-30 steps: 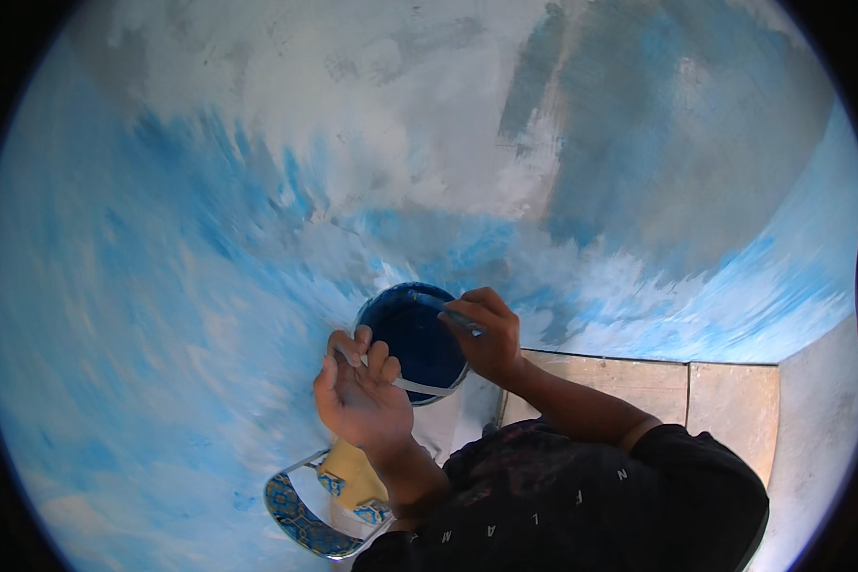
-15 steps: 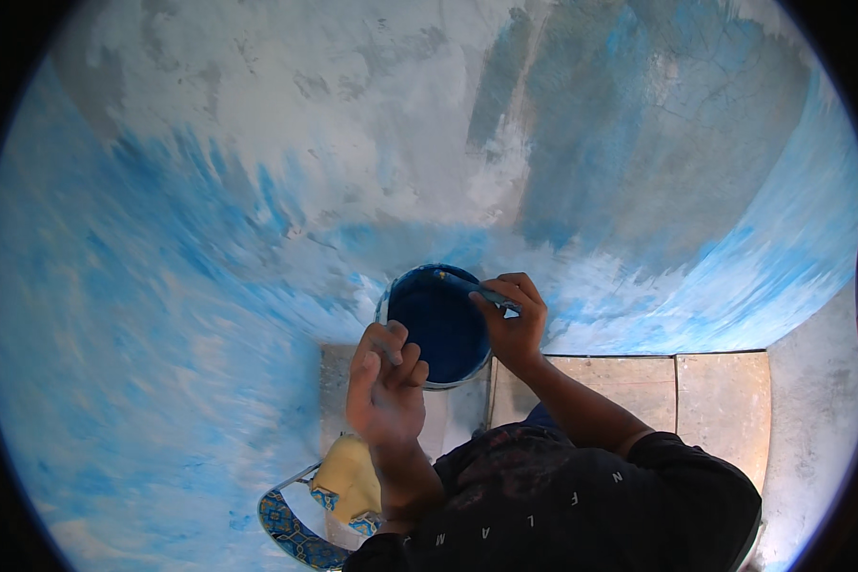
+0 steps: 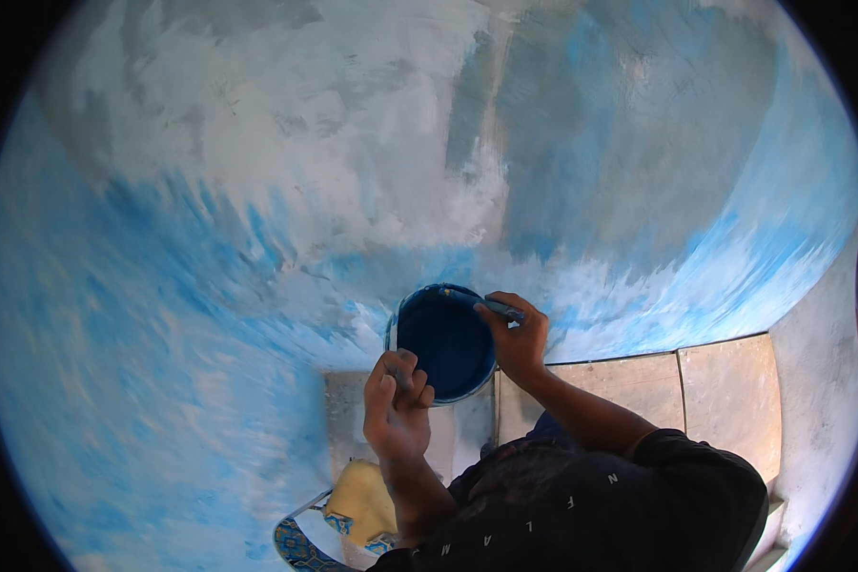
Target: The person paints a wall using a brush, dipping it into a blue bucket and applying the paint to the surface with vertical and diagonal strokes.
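A round bucket [image 3: 429, 393] with dark blue paint inside is in front of me, close to the painted wall. My right hand [image 3: 521, 341] is closed round a paintbrush [image 3: 505, 310] at the bucket's far right rim. The brush's front end lies over the rim, and its bristles are hard to make out. At the near left rim, my left hand [image 3: 399, 419] has its fingers curled, palm up, and appears to hold the bucket by its handle. A greyish piece shows among these fingers, and the grip itself is partly hidden.
The wall [image 3: 372, 172] ahead carries patchy white, grey and blue paint; blue strokes cover the left wall [image 3: 181, 381]. Below left stands a yellow seat [image 3: 364, 491] with a blue patterned strap-like edge [image 3: 305, 548]. Pale boards or tiles [image 3: 601, 396] lie below right.
The brush has drawn back toward the bucket's right rim, with less of it reaching over the paint. My left hand stays by the near left rim. The whole view has shifted slightly.
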The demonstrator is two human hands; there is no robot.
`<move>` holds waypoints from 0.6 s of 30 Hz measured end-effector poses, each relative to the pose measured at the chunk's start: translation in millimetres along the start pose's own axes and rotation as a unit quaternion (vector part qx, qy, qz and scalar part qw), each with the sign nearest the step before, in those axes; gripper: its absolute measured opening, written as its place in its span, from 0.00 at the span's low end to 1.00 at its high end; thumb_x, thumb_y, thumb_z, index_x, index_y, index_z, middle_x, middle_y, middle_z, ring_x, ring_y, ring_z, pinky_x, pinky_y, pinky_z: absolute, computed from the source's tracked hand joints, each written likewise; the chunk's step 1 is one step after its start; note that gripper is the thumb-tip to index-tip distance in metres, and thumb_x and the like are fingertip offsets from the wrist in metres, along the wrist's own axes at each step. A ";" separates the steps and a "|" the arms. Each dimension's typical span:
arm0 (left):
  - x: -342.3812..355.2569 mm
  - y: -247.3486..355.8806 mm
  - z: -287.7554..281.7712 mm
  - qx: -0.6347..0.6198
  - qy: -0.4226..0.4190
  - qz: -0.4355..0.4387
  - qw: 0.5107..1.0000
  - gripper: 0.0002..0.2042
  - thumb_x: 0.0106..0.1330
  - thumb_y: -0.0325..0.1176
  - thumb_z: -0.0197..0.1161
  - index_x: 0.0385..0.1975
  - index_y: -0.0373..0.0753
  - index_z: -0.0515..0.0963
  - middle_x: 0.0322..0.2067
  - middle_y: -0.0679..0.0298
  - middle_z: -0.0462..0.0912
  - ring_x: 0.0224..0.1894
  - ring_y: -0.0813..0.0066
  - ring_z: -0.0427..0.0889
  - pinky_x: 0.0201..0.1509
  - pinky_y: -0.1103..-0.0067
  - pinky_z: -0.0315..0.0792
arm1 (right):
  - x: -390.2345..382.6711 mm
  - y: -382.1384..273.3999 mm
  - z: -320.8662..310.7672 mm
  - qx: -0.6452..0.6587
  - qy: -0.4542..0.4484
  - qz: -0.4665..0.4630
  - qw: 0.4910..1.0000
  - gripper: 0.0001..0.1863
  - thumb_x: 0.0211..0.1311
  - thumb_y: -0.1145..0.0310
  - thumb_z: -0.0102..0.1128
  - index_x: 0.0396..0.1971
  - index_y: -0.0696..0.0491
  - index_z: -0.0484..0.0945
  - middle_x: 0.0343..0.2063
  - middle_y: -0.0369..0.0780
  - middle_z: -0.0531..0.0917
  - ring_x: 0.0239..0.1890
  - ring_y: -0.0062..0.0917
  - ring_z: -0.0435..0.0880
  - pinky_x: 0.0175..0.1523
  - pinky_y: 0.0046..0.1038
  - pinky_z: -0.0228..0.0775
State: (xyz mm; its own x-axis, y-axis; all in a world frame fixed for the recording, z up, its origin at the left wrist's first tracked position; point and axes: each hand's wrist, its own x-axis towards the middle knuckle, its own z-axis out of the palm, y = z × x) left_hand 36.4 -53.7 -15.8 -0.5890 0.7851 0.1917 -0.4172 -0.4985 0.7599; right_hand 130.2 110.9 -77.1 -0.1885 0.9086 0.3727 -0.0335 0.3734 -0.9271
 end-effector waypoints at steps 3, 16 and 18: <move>-2.0 2.1 -14.7 0.008 0.004 0.001 1.000 0.15 0.68 0.43 0.58 0.30 0.39 0.64 0.34 0.65 0.62 0.25 0.84 0.52 0.26 0.83 0.51 | -4.3 3.1 9.9 0.003 -0.020 0.019 1.000 0.08 0.59 0.72 0.74 0.37 0.58 0.86 0.30 0.41 0.89 0.34 0.21 0.88 0.40 0.23 0.78; -2.6 16.5 -22.7 0.051 0.045 0.003 0.998 0.14 0.67 0.42 0.61 0.30 0.39 0.69 0.34 0.67 0.62 0.23 0.85 0.52 0.27 0.83 0.49 | -27.4 30.5 42.9 0.113 -0.058 0.118 0.985 0.11 0.61 0.70 0.72 0.39 0.61 0.85 0.27 0.41 0.88 0.29 0.19 0.84 0.37 0.23 0.76; -1.5 16.8 -21.9 0.056 0.046 0.001 0.997 0.14 0.67 0.43 0.61 0.30 0.39 0.69 0.34 0.67 0.62 0.23 0.85 0.52 0.27 0.83 0.49 | -27.4 26.1 42.2 0.113 -0.058 0.115 0.985 0.11 0.61 0.70 0.72 0.38 0.61 0.85 0.27 0.41 0.87 0.28 0.19 0.84 0.37 0.23 0.76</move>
State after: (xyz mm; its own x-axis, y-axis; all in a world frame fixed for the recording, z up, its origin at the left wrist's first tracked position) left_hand 15.1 -71.4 -17.0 -0.6532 0.7442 0.1396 -0.3391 -0.4523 0.8249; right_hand 93.0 87.9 -113.2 -0.3273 0.9319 0.1562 -0.1916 0.0965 -0.9767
